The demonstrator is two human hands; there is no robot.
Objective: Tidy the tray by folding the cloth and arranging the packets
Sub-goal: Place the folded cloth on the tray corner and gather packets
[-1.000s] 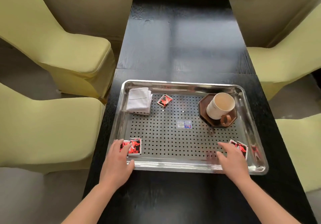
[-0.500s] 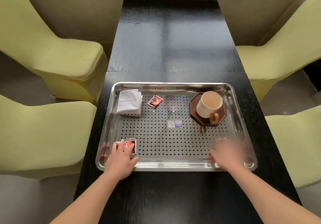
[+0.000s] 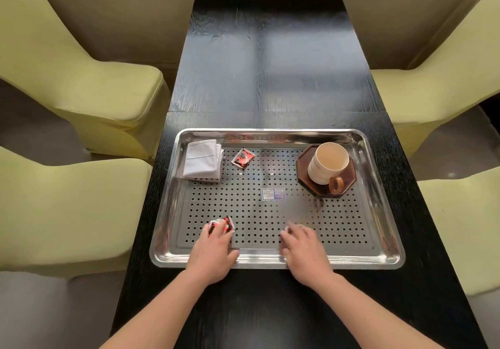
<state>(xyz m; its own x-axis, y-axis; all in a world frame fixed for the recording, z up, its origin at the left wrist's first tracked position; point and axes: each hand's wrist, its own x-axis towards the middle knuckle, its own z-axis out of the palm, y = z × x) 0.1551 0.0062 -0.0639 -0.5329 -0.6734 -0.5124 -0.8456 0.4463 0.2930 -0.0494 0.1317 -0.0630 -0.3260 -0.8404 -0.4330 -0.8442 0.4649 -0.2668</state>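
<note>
**Packets being gathered on the tray**

Packets (image 3: 222, 223) lie under the left hand (image 3: 213, 245), fingers pressed flat on them, apparently for sliding. Right hand (image 3: 304, 244) rests flat; any packet beneath is hidden. Folded cloth (image 3: 202, 162) occupies tray (image 3: 270, 263)'s far-left corner; one packet (image 3: 243, 158) beside it.

I see a long black wood-grain tabletop (image 3: 270, 77) running away from me, glossy with pale reflections. Four yellow-green fabric-covered chairs flank it, two on the left (image 3: 67, 59) (image 3: 62, 213) and two on the right (image 3: 446, 59) (image 3: 465, 226). Toward the right stands a cream ceramic mug with a brown handle (image 3: 327, 163), upright on a dark brown octagonal wooden coaster (image 3: 305, 180). A small blue-and-white sticker (image 3: 273, 194) lies flat left of the coaster.
</note>
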